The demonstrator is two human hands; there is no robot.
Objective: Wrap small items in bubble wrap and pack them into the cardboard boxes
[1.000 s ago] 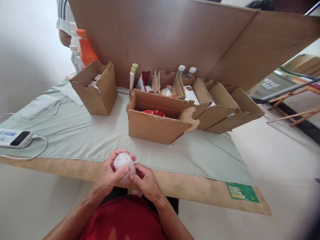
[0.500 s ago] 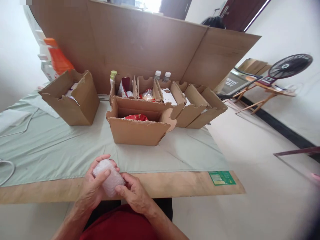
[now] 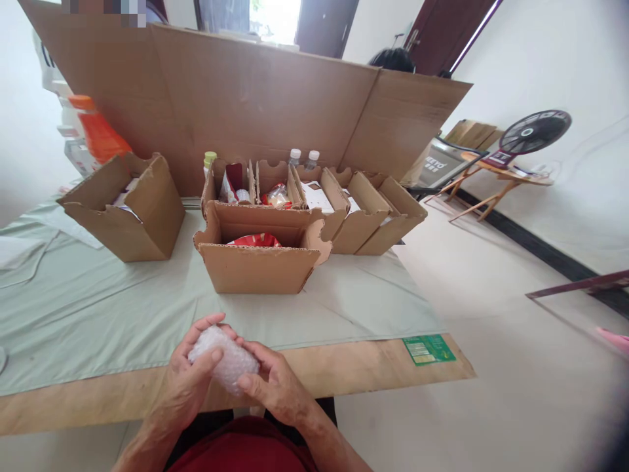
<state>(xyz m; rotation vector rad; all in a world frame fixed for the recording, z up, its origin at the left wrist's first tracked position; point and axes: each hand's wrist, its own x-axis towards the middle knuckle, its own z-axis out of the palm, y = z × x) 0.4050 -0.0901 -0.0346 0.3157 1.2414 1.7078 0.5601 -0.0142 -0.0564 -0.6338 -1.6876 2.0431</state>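
A rounded bundle of white bubble wrap (image 3: 225,360) is held between both hands, over the table's near edge. My left hand (image 3: 189,367) cups it from the left, thumb lying across the front. My right hand (image 3: 275,380) grips its right end between thumb and fingers. What the wrap encloses, if anything, cannot be made out. Just beyond the hands stands an open cardboard box (image 3: 260,269) with a red packet (image 3: 255,240) inside.
Behind it is a row of cardboard bins (image 3: 363,216) holding packets and papers. A separate cardboard box (image 3: 152,229) stands left, near an orange bottle (image 3: 98,131). A tall cardboard panel (image 3: 265,92) rises behind. A fan (image 3: 535,131) stands on a wooden stand at right.
The bubble-wrap bundle has been turned a little and now shows wider between my hands. Both hands keep hold of it. The camera view has shifted slightly.
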